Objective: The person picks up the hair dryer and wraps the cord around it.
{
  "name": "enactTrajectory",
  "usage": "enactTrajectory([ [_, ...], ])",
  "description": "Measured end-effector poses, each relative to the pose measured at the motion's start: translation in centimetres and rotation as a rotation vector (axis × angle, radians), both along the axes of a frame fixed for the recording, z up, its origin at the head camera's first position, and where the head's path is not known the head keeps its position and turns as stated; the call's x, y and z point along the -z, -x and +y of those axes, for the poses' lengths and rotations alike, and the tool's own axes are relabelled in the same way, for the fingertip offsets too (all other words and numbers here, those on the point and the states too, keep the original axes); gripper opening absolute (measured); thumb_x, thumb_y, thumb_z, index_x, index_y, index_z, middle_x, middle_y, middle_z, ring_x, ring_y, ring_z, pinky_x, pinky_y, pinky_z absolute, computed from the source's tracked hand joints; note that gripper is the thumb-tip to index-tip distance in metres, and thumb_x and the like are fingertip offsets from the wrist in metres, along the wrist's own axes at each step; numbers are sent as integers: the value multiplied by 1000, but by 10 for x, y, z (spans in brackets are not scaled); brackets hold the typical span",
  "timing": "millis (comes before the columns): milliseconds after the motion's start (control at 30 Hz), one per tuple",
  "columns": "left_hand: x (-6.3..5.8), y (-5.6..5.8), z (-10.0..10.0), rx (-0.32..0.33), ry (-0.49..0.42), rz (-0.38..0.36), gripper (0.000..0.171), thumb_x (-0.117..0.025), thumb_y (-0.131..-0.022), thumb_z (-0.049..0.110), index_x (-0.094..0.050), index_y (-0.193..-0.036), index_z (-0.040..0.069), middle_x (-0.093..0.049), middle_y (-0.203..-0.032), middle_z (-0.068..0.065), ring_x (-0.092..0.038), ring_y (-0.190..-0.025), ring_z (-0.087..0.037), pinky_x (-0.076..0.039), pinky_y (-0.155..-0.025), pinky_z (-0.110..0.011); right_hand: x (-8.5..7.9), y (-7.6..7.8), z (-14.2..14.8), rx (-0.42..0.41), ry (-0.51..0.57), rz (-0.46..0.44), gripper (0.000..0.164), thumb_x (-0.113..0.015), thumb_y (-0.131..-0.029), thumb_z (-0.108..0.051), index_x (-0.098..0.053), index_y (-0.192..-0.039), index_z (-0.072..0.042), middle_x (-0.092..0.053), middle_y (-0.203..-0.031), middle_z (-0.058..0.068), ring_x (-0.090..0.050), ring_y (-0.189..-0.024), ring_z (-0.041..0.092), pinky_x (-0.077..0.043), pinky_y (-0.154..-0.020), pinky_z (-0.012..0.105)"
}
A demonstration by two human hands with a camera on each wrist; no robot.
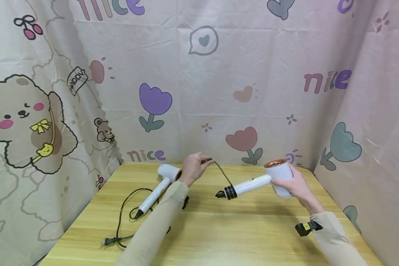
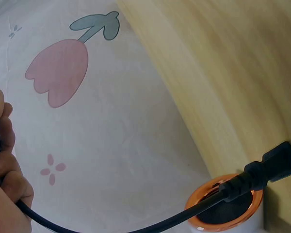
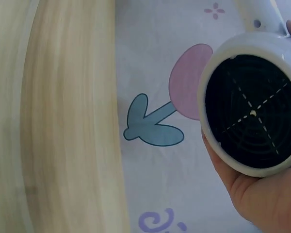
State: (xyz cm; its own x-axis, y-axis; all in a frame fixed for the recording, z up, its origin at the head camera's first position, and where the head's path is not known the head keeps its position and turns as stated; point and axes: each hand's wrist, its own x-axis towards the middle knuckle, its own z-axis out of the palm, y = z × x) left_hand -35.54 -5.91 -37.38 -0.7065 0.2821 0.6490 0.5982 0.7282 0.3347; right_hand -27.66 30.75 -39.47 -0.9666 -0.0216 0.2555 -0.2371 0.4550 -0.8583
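Observation:
My right hand (image 1: 297, 183) grips the head of a white hair dryer (image 1: 254, 184) with a copper-coloured ring, held above the table. In the right wrist view the dryer's round dark outlet face (image 3: 252, 111) shows, with the palm under it. Black cord (image 1: 231, 192) is coiled around the end of the handle. From the coil a stretch of cord rises to my left hand (image 1: 194, 168), which pinches it between thumb and fingers. The plug (image 2: 279, 162) hangs from the cord below that hand in the left wrist view.
A second white hair dryer (image 1: 154, 195) lies on the left of the wooden table (image 1: 219, 236), partly behind my left forearm. Its loose black cord (image 1: 120, 218) loops toward the front left, ending in a plug (image 1: 108, 241). A printed curtain (image 1: 203, 92) stands behind the table.

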Motion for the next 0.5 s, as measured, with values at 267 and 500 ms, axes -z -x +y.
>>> enactTrajectory([
  [267,23,1,2,24,187,18,20,-67,-91,39,-80,-95,24,-71,-82,8,-62,-63,-6,-49,-55,-22,2,-5,5,-78,234,-111,59,-69,-90,-17,-36,-137,-7,-57,-107,0,-62,-90,16,-57,-78,39],
  [500,36,-4,8,70,320,77,16,-66,-93,36,-79,-97,28,-73,-80,9,-65,-66,-5,-51,-56,-23,9,-6,11,-77,541,-257,31,-59,-97,-22,-40,-122,-22,-64,-96,-8,-65,-87,11,-57,-76,33],
])
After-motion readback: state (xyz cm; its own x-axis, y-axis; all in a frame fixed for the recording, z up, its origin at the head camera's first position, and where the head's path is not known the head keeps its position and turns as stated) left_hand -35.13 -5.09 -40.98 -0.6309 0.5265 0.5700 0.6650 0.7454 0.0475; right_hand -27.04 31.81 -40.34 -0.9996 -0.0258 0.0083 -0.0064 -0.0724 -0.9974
